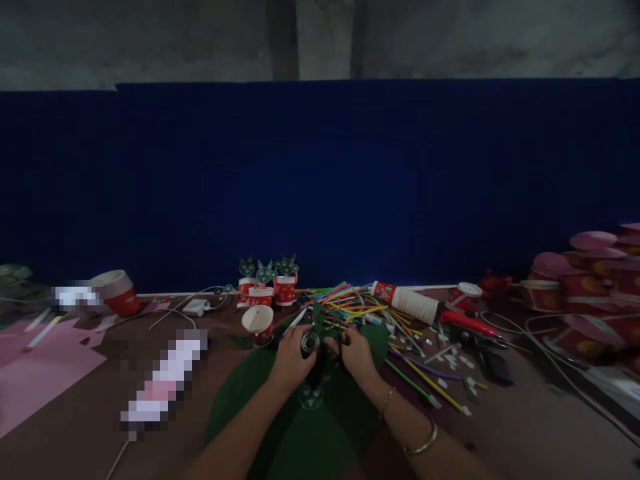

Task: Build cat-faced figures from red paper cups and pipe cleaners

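Left hand (291,355) pinches a dark cut-out (310,344); right hand (356,353) curls beside it, grip unclear. Red paper cups (285,292) ahead have blurry print.

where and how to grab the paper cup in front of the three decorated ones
Probably by the outer wall of the paper cup, just below the rim, from the near left: it stands mouth up, the decorated cups crowd its far side, and the left hand is close on its right.

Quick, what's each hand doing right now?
Left hand: closed, holding a dark piece with a pale ring pattern.
Right hand: closed; what it grips can't be told.
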The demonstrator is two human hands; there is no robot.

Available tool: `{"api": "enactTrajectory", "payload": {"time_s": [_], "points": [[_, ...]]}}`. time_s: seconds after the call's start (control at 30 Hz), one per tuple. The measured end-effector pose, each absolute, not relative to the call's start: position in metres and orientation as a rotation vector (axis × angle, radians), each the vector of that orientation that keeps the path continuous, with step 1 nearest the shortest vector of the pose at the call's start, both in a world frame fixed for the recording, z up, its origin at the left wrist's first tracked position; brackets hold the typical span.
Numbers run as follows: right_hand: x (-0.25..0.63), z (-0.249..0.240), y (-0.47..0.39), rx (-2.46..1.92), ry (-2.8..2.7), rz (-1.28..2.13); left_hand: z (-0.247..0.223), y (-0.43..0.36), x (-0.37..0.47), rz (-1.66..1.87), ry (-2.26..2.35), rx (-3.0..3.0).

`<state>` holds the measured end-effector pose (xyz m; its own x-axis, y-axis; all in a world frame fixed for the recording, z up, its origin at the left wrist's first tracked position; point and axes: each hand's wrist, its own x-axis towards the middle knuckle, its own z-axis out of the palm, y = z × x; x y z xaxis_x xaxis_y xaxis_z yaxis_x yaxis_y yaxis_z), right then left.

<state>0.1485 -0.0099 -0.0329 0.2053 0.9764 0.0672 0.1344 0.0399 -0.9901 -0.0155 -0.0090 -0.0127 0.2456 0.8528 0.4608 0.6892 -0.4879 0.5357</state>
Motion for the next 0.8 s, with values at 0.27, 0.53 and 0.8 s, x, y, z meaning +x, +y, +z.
{"api": "enactTrajectory", "payload": {"time_s": [0.27,0.53,0.8], "points": [[0.148,-0.037,-0.011,-1.393,-1.361,0.791,-0.007,-0.012,-0.019,0.996,1.516,2.378],[0.144,-0.028,-0.027,-1.095,-1.739,0.513,0.005,-0.029,-0.012,0.992,1.190,2.414],[0.139,-0.024,-0.036,-1.035,-1.790,0.665,-0.003,-0.027,-0.010,1.021,1.133,2.369]]}}
